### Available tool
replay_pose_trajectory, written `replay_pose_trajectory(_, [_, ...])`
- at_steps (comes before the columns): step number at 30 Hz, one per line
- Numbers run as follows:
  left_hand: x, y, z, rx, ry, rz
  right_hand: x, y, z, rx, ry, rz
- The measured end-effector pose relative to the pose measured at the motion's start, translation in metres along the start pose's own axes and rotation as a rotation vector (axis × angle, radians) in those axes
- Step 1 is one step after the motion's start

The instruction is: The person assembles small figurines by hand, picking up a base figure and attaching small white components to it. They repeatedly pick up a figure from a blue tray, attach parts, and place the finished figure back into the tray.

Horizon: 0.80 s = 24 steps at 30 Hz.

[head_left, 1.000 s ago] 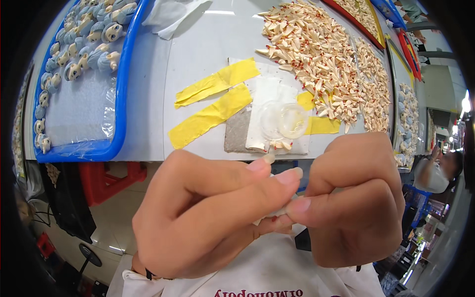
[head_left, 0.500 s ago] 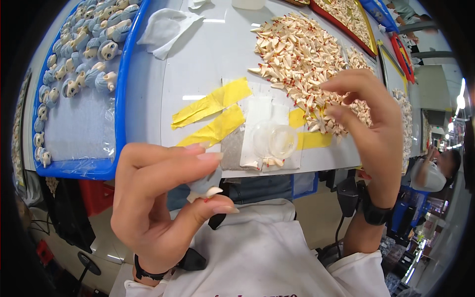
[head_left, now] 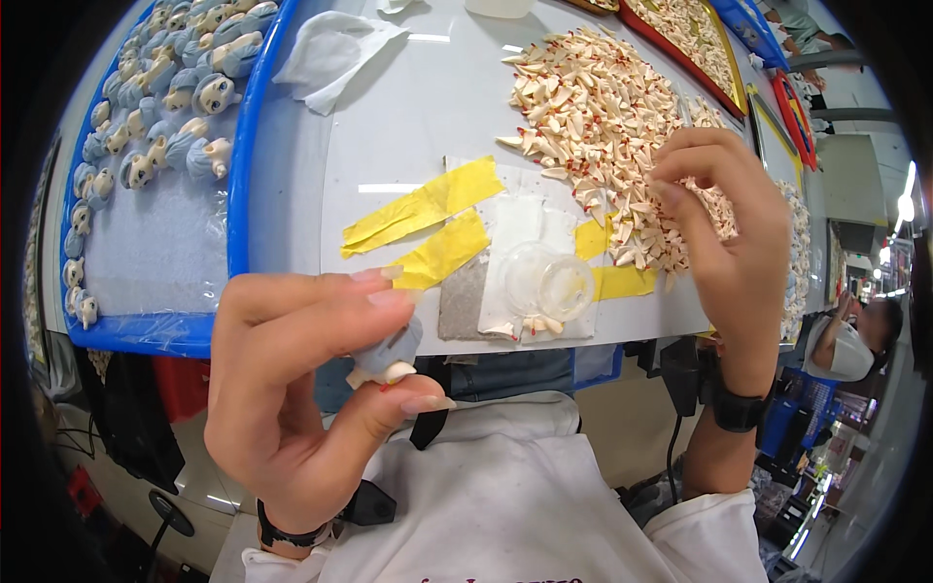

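My left hand [head_left: 292, 389] is closed in front of my chest and pinches a small doll figurine part [head_left: 391, 352] between thumb and fingers. The part has a grey-blue top, a cream lower piece and a speck of red. At the right edge of a large pile of small cream pieces with red tips [head_left: 603, 117], my right hand [head_left: 729, 214] holds its thumb and index finger together. Whatever sits between those fingertips is too small to tell. A clear round dish [head_left: 566, 291] stands between my hands on white paper, with a few cream pieces by its near rim.
At the left is a blue tray [head_left: 239, 194] with many blue-and-cream doll figurines [head_left: 216, 94]. Yellow tape strips [head_left: 423, 207] cross the table, and a white cloth [head_left: 335, 53] lies behind. A red-rimmed tray [head_left: 671, 49] of cream pieces is at the back right. Another person [head_left: 850, 335] sits far right.
My left hand has shifted slightly left and down with the figurine part, which is tilted a little differently. My right hand's thumb and index finger have come together at the pile.
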<state>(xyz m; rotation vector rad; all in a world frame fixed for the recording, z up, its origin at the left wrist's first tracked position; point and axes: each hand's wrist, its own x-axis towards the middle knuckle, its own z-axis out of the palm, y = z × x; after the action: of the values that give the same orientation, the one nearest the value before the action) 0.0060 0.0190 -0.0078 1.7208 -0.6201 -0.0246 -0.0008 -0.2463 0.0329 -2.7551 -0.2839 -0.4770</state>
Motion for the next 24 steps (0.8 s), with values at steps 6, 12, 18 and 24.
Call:
replay_pose_trajectory(6, [-0.002, 0.000, 0.001, 0.001, -0.001, 0.032, -0.012, -0.002, -0.007, 0.398, 0.126, 0.390])
replay_pose_trajectory(12, [-0.005, 0.001, 0.003, -0.068, 0.005, 0.009, -0.020, -0.007, -0.012, 0.565, 0.187, 0.505])
replay_pose_trajectory(18, [-0.005, 0.000, 0.002, -0.072, 0.018, 0.018, -0.022, -0.003, -0.016, 0.431, 0.251, 0.413])
replay_pose_trajectory(24, [-0.007, 0.003, 0.011, -0.280, 0.085, -0.134, -0.026, -0.020, -0.015, 0.497, 0.270, 0.314])
